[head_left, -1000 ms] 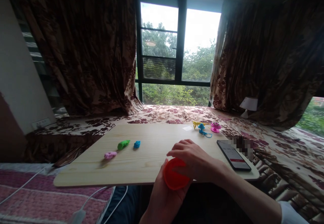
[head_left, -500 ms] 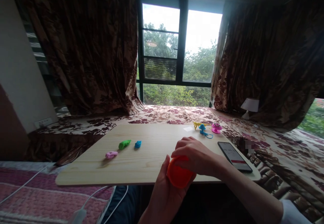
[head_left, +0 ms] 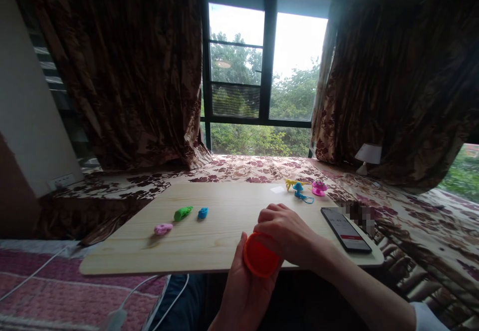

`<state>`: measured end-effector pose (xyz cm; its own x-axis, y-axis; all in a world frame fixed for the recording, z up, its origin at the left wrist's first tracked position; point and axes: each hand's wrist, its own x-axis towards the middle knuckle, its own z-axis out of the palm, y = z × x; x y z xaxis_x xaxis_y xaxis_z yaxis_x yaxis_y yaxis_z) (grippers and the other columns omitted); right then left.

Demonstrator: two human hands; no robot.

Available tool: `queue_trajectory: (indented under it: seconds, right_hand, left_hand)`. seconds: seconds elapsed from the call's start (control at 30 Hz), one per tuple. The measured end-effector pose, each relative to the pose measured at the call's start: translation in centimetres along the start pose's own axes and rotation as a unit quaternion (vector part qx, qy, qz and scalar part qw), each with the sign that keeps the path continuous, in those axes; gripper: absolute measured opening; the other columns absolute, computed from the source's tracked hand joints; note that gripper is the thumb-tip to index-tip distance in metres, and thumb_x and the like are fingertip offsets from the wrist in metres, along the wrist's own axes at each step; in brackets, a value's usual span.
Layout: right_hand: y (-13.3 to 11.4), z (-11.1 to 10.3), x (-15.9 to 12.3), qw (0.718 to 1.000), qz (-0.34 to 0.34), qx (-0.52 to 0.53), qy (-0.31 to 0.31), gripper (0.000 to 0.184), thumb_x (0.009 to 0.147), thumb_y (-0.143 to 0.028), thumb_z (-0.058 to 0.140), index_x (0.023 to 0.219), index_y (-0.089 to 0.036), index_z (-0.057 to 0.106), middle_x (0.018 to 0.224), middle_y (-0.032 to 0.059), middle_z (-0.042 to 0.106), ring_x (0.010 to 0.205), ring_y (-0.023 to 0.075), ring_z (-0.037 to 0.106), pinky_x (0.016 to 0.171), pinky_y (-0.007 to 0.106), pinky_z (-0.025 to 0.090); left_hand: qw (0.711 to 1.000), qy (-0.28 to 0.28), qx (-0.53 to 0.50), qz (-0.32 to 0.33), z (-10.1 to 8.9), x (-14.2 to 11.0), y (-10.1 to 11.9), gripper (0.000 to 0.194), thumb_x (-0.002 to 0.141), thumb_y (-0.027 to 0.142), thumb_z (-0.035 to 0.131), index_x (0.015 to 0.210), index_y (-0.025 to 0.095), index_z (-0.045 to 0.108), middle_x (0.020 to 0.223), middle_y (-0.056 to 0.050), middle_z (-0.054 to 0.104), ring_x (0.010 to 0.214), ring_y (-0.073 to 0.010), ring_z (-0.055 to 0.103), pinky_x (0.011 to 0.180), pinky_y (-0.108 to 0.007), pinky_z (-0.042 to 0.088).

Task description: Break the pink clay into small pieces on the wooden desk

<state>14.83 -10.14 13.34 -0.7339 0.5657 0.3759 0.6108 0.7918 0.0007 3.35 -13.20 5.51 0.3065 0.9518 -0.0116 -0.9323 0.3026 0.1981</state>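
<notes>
Both hands are at a round orange-red cup-like piece (head_left: 261, 261), just over the near edge of the table. My left hand (head_left: 244, 286) cradles it from below and the left, thumb along its side. From above and the right, my right hand (head_left: 282, 228) grips its upper rim with bent fingers; the fingertips are partly hidden. Its round rim is tilted towards me, and I cannot make out anything inside.
On the wooden table (head_left: 123, 251) lie a pink toy (head_left: 163, 229), a green toy (head_left: 183, 213) and a small blue piece (head_left: 202, 213). Farther back stand a blue mushroom-shaped toy (head_left: 298, 188), a yellow toy (head_left: 292, 184) and a pink toy (head_left: 319, 188). A phone (head_left: 345, 230) lies at the right.
The orange-red piece has shifted slightly left and its rim shows more clearly. Both hands stay on it, and the right hand has turned a little. The toys have not moved on the table.
</notes>
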Motion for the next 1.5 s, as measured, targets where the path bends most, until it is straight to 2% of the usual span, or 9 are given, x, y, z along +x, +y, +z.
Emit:
queue_trajectory:
  seconds: [0.07, 0.27, 0.4, 0.53, 0.67, 0.97, 1.13, 1.23, 1.5]
  right_hand:
    - [-0.2, 0.3, 0.0, 1.0, -0.001, -0.006, 0.002, 0.021, 0.087, -0.026, 0.048, 0.072, -0.018, 0.061, 0.081, 0.0024, 0.059, 0.079, 0.0141, 0.047, 0.076, 0.028, 0.033]
    - [0.7, 0.1, -0.3, 0.998, 0.042, 0.015, 0.032, 0.025, 0.083, -0.034, 0.052, 0.101, -0.019, 0.059, 0.096, 0.0066, 0.058, 0.089, 0.0186, 0.048, 0.079, 0.032, 0.034]
    - [1.6, -0.9, -0.1, 0.999, 0.014, 0.034, -0.009, 0.017, 0.086, -0.024, 0.047, 0.091, -0.021, 0.064, 0.086, 0.0036, 0.061, 0.083, 0.016, 0.05, 0.077, 0.03, 0.034]
    - [1.4, -1.5, 0.2, 0.997, -0.018, 0.046, -0.057, 0.018, 0.085, -0.022, 0.047, 0.09, -0.021, 0.064, 0.081, 0.0023, 0.062, 0.078, 0.0147, 0.052, 0.073, 0.028, 0.034]
    - [0.9, -1.0, 0.2, 0.999, -0.004, 0.036, -0.038, 0.016, 0.084, -0.028, 0.049, 0.087, -0.02, 0.063, 0.083, 0.0029, 0.061, 0.08, 0.015, 0.051, 0.074, 0.027, 0.034]
    - [-0.4, 0.3, -0.2, 0.999, 0.005, -0.051, -0.019, 0.027, 0.088, -0.029, 0.044, 0.069, -0.018, 0.059, 0.075, 0.0025, 0.058, 0.074, 0.0148, 0.046, 0.073, 0.029, 0.032]
    - [-0.5, 0.0, -0.7, 1.0, 0.01, -0.026, -0.002, 0.018, 0.084, -0.032, 0.05, 0.094, -0.02, 0.059, 0.09, 0.0039, 0.058, 0.085, 0.0171, 0.048, 0.08, 0.031, 0.032]
    - [-0.6, 0.1, -0.8, 1.0, -0.002, -0.011, 0.0, 0.024, 0.083, -0.032, 0.051, 0.105, -0.023, 0.055, 0.096, 0.004, 0.057, 0.09, 0.0182, 0.047, 0.082, 0.032, 0.031]
    - [-0.9, 0.3, -0.9, 1.0, -0.015, 0.018, -0.016, 0.029, 0.082, -0.033, 0.052, 0.109, -0.023, 0.052, 0.094, 0.0038, 0.059, 0.093, 0.019, 0.048, 0.085, 0.033, 0.031]
  left_hand:
    - [1.0, 0.0, -0.006, 0.008, -0.3, 0.1, -0.1, 0.025, 0.085, 0.024, 0.044, 0.089, 0.009, 0.064, 0.09, -0.01, 0.068, 0.084, -0.0145, 0.062, 0.085, -0.031, 0.046]
    - [0.999, -0.009, 0.006, 0.039, 0.0, -0.1, 0.6, 0.024, 0.084, 0.026, 0.046, 0.095, 0.012, 0.062, 0.098, -0.008, 0.066, 0.097, -0.0188, 0.057, 0.094, -0.038, 0.04]
    - [0.994, -0.041, 0.094, -0.035, 0.5, -0.7, 1.2, 0.033, 0.086, 0.033, 0.042, 0.108, 0.013, 0.055, 0.105, -0.01, 0.062, 0.095, -0.0208, 0.057, 0.087, -0.04, 0.043]
    - [0.988, -0.033, 0.146, -0.04, 0.4, -0.8, 1.4, 0.039, 0.084, 0.038, 0.043, 0.111, 0.011, 0.052, 0.1, -0.012, 0.063, 0.086, -0.0202, 0.06, 0.083, -0.039, 0.045]
    - [0.993, 0.016, 0.115, -0.031, 0.1, -0.4, 0.9, 0.031, 0.083, 0.031, 0.049, 0.105, 0.011, 0.054, 0.096, -0.01, 0.065, 0.086, -0.0208, 0.061, 0.083, -0.043, 0.045]
    - [0.999, -0.005, 0.037, -0.026, -0.3, 0.1, 0.3, 0.024, 0.084, 0.025, 0.047, 0.093, 0.007, 0.06, 0.089, -0.012, 0.066, 0.082, -0.0162, 0.062, 0.084, -0.033, 0.044]
    - [0.992, -0.025, 0.116, -0.038, -0.1, -0.3, 0.7, 0.033, 0.086, 0.033, 0.042, 0.102, 0.009, 0.058, 0.094, -0.014, 0.066, 0.085, -0.0242, 0.062, 0.081, -0.044, 0.044]
    - [0.99, -0.044, 0.121, -0.059, 0.3, -0.5, 0.9, 0.039, 0.087, 0.037, 0.038, 0.103, 0.008, 0.058, 0.093, -0.015, 0.067, 0.084, -0.0232, 0.063, 0.078, -0.04, 0.045]
    - [0.99, -0.046, 0.119, -0.063, 0.4, -0.5, 1.0, 0.041, 0.087, 0.038, 0.037, 0.101, 0.007, 0.06, 0.09, -0.016, 0.067, 0.081, -0.0222, 0.064, 0.075, -0.036, 0.046]
